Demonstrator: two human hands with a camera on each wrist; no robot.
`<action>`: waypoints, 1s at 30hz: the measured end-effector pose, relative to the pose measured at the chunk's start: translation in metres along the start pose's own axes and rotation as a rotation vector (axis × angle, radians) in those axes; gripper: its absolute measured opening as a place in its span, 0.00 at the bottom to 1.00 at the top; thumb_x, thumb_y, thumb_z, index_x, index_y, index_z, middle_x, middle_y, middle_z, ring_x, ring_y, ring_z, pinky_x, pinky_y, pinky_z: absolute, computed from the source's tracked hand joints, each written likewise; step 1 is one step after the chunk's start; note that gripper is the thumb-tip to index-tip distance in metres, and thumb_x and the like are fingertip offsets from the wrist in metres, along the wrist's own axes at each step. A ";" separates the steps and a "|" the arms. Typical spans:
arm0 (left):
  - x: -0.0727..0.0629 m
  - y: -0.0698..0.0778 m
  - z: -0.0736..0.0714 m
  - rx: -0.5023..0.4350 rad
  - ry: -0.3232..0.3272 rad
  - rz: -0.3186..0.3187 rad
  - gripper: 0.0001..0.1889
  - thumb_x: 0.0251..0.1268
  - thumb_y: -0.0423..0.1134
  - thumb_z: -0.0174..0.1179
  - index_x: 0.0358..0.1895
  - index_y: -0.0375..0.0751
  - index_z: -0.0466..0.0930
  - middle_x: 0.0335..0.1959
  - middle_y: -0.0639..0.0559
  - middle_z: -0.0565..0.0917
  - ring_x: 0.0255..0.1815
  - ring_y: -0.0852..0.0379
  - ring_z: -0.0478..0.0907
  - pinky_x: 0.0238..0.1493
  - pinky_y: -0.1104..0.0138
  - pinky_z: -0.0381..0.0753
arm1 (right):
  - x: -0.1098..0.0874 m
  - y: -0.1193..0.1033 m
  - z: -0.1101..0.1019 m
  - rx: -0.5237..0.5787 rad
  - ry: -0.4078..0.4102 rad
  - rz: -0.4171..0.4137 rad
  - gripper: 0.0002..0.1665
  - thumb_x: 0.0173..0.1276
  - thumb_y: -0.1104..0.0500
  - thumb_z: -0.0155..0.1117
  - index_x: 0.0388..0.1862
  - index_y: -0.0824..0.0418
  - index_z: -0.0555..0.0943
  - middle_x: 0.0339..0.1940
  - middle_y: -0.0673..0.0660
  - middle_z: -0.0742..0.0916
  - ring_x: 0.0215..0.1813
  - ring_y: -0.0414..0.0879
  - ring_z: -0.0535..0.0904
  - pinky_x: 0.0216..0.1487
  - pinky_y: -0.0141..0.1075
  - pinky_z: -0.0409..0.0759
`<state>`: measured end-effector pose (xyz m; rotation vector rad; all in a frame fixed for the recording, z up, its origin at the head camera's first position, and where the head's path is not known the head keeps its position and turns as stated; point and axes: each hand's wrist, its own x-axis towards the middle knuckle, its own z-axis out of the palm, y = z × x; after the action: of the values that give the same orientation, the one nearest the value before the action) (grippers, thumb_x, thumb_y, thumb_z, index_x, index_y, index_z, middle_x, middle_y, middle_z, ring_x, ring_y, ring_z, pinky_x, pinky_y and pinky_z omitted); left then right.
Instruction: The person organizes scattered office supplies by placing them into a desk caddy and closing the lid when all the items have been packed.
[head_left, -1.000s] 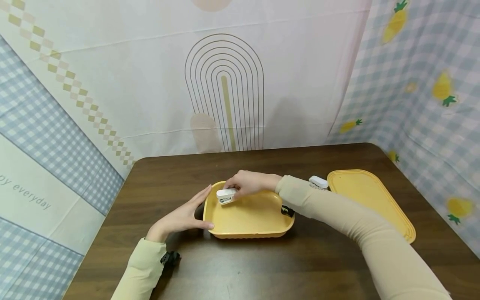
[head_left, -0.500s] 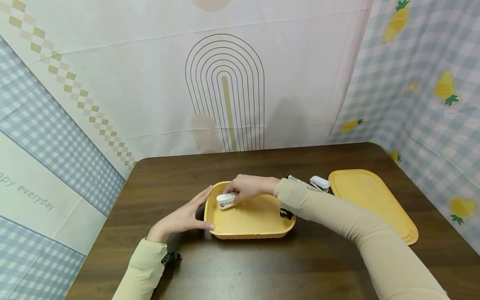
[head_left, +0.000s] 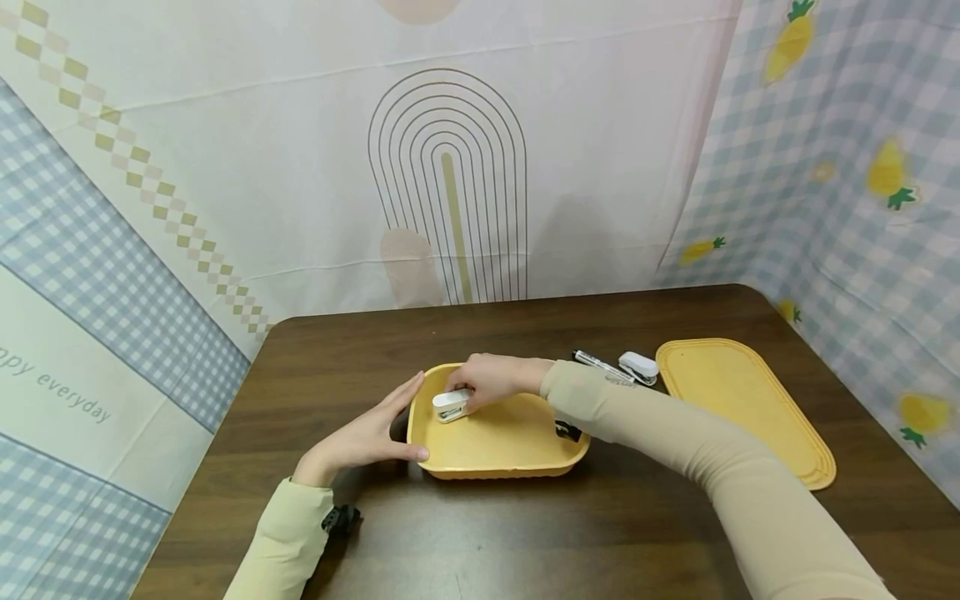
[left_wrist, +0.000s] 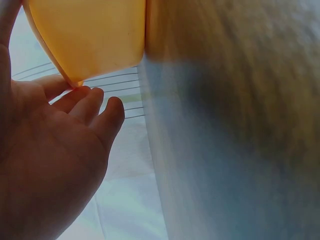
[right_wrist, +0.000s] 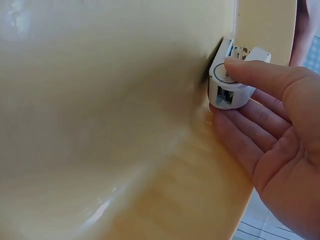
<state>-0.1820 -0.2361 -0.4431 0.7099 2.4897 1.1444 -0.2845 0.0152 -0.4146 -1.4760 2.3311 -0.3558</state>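
A white mini stapler (head_left: pixel 451 407) is in the left part of a yellow plastic tray (head_left: pixel 502 446). My right hand (head_left: pixel 487 379) pinches it: the right wrist view shows the thumb on one side of the stapler (right_wrist: pixel 227 82) and fingers on the other, down by the tray's floor and wall. My left hand (head_left: pixel 363 437) spans the tray's left end with straight, spread fingers, its thumb at the near corner. Seen from the left wrist, fingertips touch the rim of the tray (left_wrist: pixel 95 40) from outside.
Behind the right forearm lie a black-and-white marker (head_left: pixel 600 365) and a second white stapler (head_left: pixel 639 367), the marker partly covered by the sleeve. A flat yellow panel with a ridged edge (head_left: pixel 738 400) lies on the brown table (head_left: pixel 480 533) at the right. A patterned cloth (head_left: pixel 450 250) hangs behind.
My right hand has shifted slightly toward me with the stapler. The marker has come out from behind the sleeve. My left hand stays at the tray's left end.
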 end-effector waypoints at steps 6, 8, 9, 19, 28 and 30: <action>0.000 0.002 0.001 0.003 -0.007 0.007 0.60 0.56 0.53 0.75 0.83 0.53 0.38 0.84 0.49 0.39 0.82 0.49 0.38 0.75 0.43 0.50 | 0.001 -0.001 0.001 -0.030 -0.012 0.014 0.17 0.66 0.62 0.71 0.54 0.57 0.84 0.42 0.46 0.86 0.37 0.35 0.76 0.43 0.29 0.76; -0.001 0.002 0.001 0.006 -0.003 0.009 0.60 0.56 0.53 0.75 0.83 0.52 0.39 0.84 0.49 0.39 0.82 0.48 0.38 0.75 0.43 0.50 | 0.001 -0.001 0.002 -0.044 -0.015 0.013 0.17 0.66 0.62 0.71 0.54 0.58 0.84 0.42 0.46 0.86 0.37 0.35 0.77 0.43 0.29 0.76; -0.001 0.003 0.000 0.006 -0.001 0.008 0.60 0.56 0.53 0.75 0.83 0.52 0.39 0.84 0.49 0.39 0.82 0.48 0.39 0.75 0.43 0.50 | 0.002 -0.002 0.002 -0.050 -0.016 0.015 0.18 0.66 0.62 0.72 0.54 0.58 0.84 0.42 0.46 0.86 0.38 0.35 0.77 0.43 0.29 0.76; -0.001 0.001 0.002 0.012 0.011 0.015 0.59 0.57 0.49 0.75 0.83 0.52 0.40 0.84 0.48 0.40 0.82 0.46 0.40 0.74 0.42 0.51 | 0.003 -0.001 0.004 -0.065 -0.013 0.009 0.17 0.64 0.62 0.72 0.53 0.59 0.84 0.40 0.45 0.85 0.36 0.35 0.76 0.42 0.29 0.76; -0.001 0.002 0.002 0.020 0.009 0.012 0.60 0.57 0.54 0.74 0.83 0.53 0.39 0.84 0.49 0.40 0.82 0.47 0.39 0.74 0.43 0.52 | 0.000 0.000 0.004 -0.045 0.009 0.010 0.17 0.65 0.60 0.72 0.53 0.58 0.84 0.39 0.45 0.85 0.36 0.35 0.75 0.41 0.29 0.75; -0.001 0.002 0.002 0.017 0.004 0.004 0.60 0.57 0.54 0.74 0.83 0.54 0.38 0.84 0.50 0.39 0.82 0.49 0.39 0.75 0.44 0.51 | 0.000 0.000 0.004 -0.045 0.012 0.012 0.17 0.65 0.60 0.72 0.53 0.58 0.84 0.38 0.45 0.85 0.35 0.35 0.75 0.41 0.28 0.75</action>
<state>-0.1798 -0.2343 -0.4424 0.7182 2.5051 1.1286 -0.2823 0.0150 -0.4185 -1.4834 2.3708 -0.3120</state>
